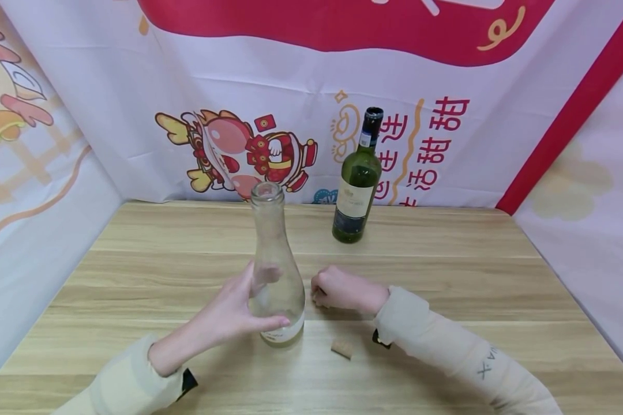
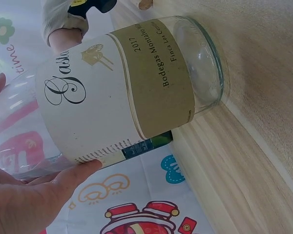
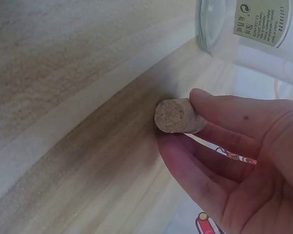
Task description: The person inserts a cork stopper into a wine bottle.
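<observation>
A clear glass wine bottle (image 1: 276, 242) with an uncorked mouth stands upright in the middle of the wooden table. My left hand (image 1: 228, 308) grips its body from the left, the thumb lying across the front near the label. That label (image 2: 95, 90), white and gold, fills much of the left wrist view. Just right of the bottle, my right hand (image 1: 345, 290) is low over the table. In the right wrist view it pinches a cork (image 3: 173, 116) between thumb and fingers, one round end showing. A second cork (image 1: 341, 348) lies on its side nearer the front.
Toward the back edge of the wooden table (image 1: 446, 248) stands a green wine bottle (image 1: 356, 184) with a cream and dark label. Behind the table hangs a white printed cloth (image 1: 301, 75) with red drawings, and similar cloth lines both sides.
</observation>
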A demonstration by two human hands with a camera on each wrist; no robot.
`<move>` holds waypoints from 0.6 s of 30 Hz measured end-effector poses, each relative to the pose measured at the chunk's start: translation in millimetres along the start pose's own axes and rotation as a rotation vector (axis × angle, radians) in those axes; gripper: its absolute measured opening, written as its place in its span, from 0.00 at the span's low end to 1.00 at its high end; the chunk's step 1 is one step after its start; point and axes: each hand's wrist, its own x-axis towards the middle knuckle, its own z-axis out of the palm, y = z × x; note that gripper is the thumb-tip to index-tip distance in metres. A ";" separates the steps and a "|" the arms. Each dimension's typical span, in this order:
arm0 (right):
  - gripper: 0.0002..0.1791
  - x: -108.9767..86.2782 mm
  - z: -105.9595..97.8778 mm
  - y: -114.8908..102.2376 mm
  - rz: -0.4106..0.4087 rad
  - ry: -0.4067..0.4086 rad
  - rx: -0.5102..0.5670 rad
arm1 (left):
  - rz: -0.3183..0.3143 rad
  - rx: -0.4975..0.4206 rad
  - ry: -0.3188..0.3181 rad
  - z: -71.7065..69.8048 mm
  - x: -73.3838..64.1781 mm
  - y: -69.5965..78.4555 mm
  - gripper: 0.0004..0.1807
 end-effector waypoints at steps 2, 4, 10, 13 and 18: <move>0.02 -0.4 0.4 -0.3 0.004 -0.001 0.007 | 0.004 0.001 -0.003 0.0 0.0 0.0 0.44; 0.02 -0.8 0.2 -1.0 0.011 -0.002 0.010 | 0.003 0.003 -0.003 0.1 -0.1 0.0 0.43; 0.03 -2.5 -6.0 -3.1 -0.021 0.064 -0.009 | -0.002 0.009 -0.002 -0.2 -1.4 1.1 0.43; 0.04 -4.4 -15.0 -5.2 -0.043 0.124 -0.009 | -0.003 0.007 -0.002 -0.5 -1.6 1.6 0.43; 0.04 -8.0 -33.5 -12.3 -0.056 0.232 0.014 | -0.011 0.001 -0.007 -1.0 -1.5 1.2 0.45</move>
